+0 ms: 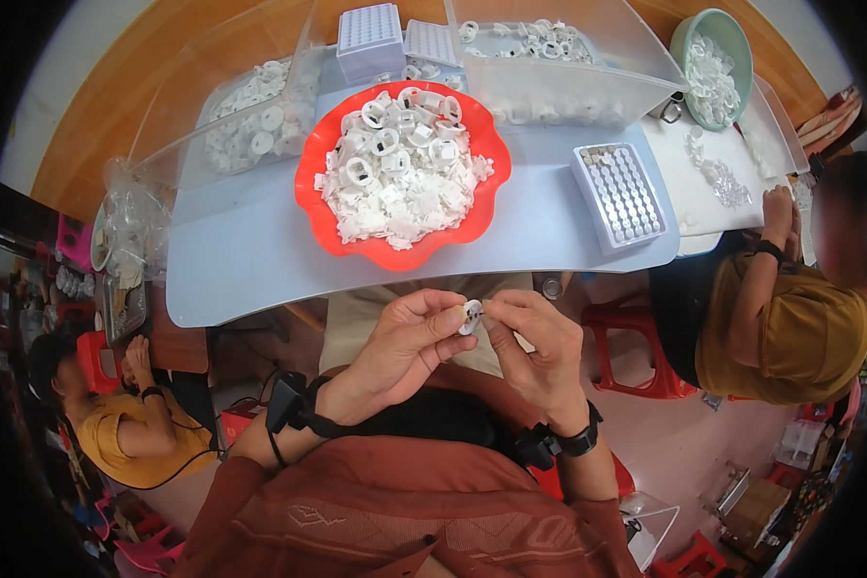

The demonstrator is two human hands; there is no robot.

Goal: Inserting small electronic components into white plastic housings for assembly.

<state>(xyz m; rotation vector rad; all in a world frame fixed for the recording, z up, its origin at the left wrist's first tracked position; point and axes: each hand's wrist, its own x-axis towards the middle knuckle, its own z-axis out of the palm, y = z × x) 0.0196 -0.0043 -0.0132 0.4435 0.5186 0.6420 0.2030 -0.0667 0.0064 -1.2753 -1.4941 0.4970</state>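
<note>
Between my two hands, just off the table's near edge, is a small round white plastic part [470, 317] with dark spots on its face. My left hand [409, 337] pinches it between thumb and fingers. The fingertips of my right hand [538, 337] are closed at the part's right side; whether they hold some tiny piece there is hidden. Beyond my hands, a red scalloped bowl [308, 183] stands on the pale blue table [539, 212], heaped with white plastic parts [395, 183], some of them round rings with dark bits.
To the right stands a white tray [621, 197] with rows of round silvery pieces. Clear plastic bins [568, 87] of white parts line the back, near a stacked white tray [371, 43] and a green bowl [722, 67]. Co-workers sit at right [790, 328] and left [144, 433].
</note>
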